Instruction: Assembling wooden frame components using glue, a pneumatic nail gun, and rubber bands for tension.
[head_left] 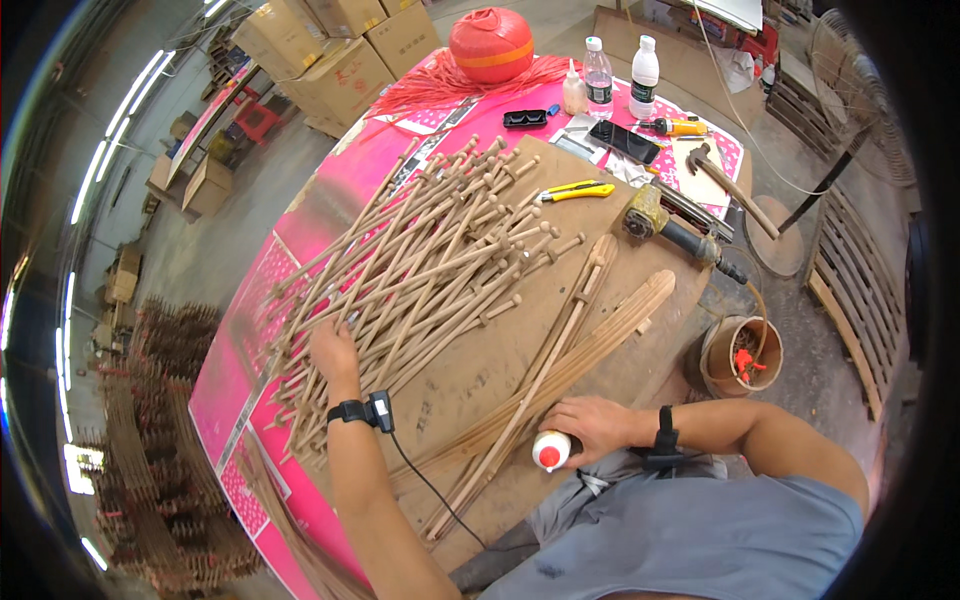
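A large heap of thin wooden sticks [400, 270] with knobbed ends lies across the left and middle of the table. At its near left edge, my left hand [335, 350] has its fingers curled in on a stick; the fingertips are partly hidden. My right hand [592, 425] is closed around a white glue bottle [551, 452] with a red tip, near the table's front edge. Beside it, several long flat wooden strips [590, 345] run diagonally away over the brown board [450, 400]. A single knobbed stick [555, 355] rests along these strips.
Right of the heap lie a yellow utility knife [577, 191], a nail gun [670, 228] with a hose and a hammer [730, 185]. Bottles [598, 75], a phone [624, 141] and a red twine ball [491, 46] are at the back. A bucket [738, 358] stands at right.
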